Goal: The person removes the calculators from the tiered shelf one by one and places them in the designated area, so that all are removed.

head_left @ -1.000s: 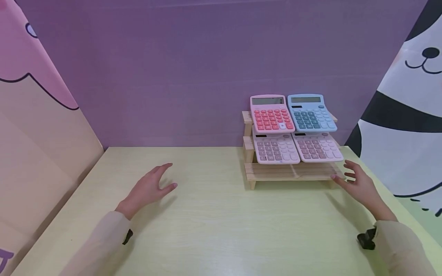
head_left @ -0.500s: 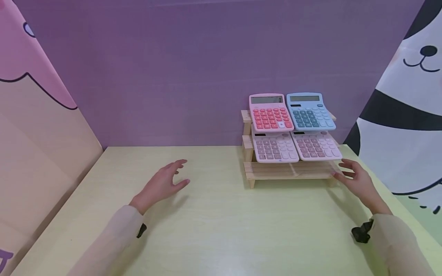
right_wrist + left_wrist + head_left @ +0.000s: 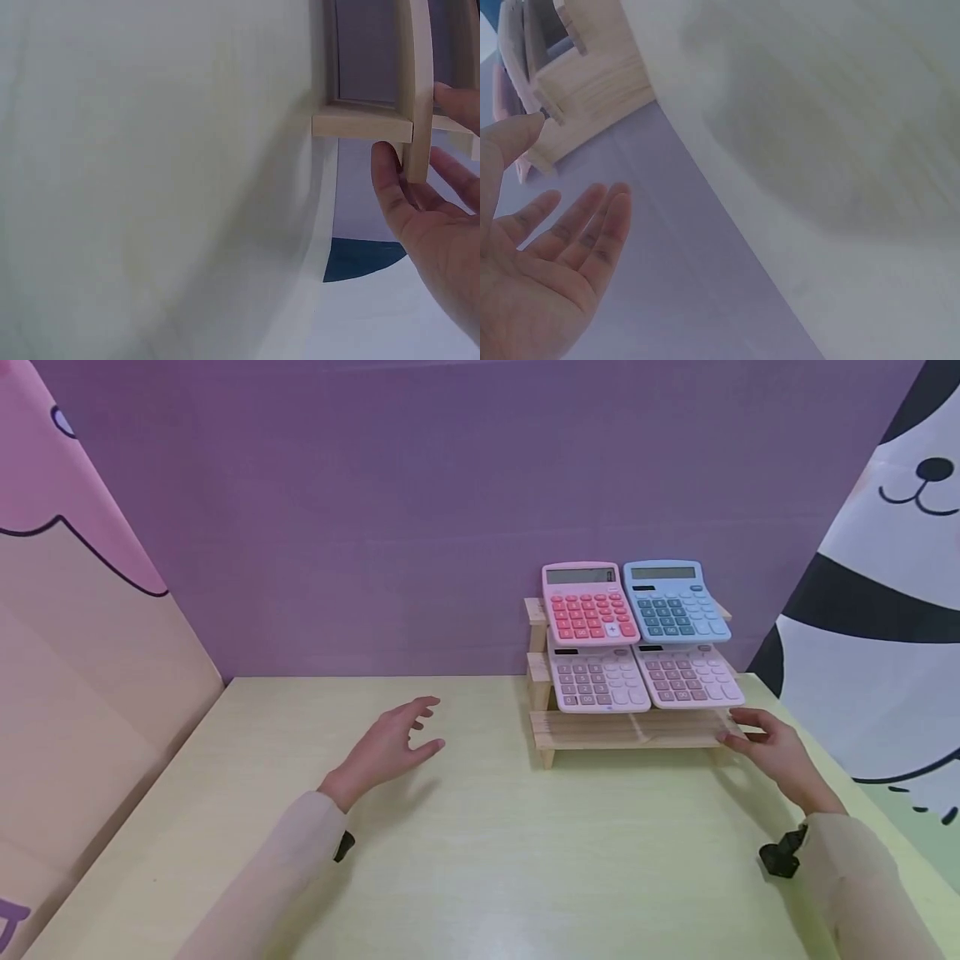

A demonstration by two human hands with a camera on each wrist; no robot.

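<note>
A three-tiered wooden rack (image 3: 600,730) stands at the back right of the table. My right hand (image 3: 776,760) is at the right end of its lowest shelf, thumb in front and fingers behind. In the right wrist view the fingers (image 3: 390,184) grip the projecting end of a wooden board (image 3: 420,90). My left hand (image 3: 382,745) is over the table left of the rack, fingers spread and nothing held. On the top tier lean a pink calculator (image 3: 581,589) and a blue calculator (image 3: 667,585); two pale pink calculators, one left (image 3: 600,681) and one right (image 3: 693,677), lean on the middle tier.
The light wooden table (image 3: 487,860) meets a purple backdrop (image 3: 375,527) behind the rack. A panel with a panda-like print (image 3: 885,685) rises on the right, and a pink and beige panel (image 3: 90,677) on the left. The lowest shelf carries no calculator.
My left hand has moved right across the table, toward the rack. My right hand has closed in on the right end of the lowest shelf. The calculators stay in place.
</note>
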